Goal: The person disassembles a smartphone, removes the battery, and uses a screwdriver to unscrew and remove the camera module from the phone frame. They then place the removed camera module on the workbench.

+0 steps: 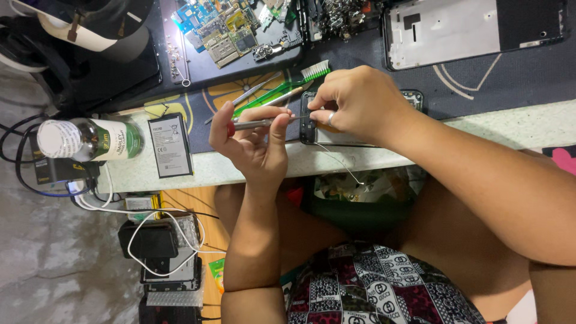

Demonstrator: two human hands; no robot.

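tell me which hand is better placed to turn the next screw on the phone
Left, probably: the left hand already grips the screwdriver with its tip at the phone, while the right hand steadies the phone.

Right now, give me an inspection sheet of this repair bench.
Surface: pale bench edge under a dark work mat.
Job's things: opened phone at the mat's edge; red-capped screwdriver pointed at it.
Clutter: flat battery, glass bottle on its side, green toothbrush, tweezers, circuit boards, phone frame.
Hands: left hand grips the screwdriver; right hand steadies the phone.
Cables: white cable looped over black chargers below the bench; thin wire hanging from the phone.
Surroundings: grey floor; person's lap below.
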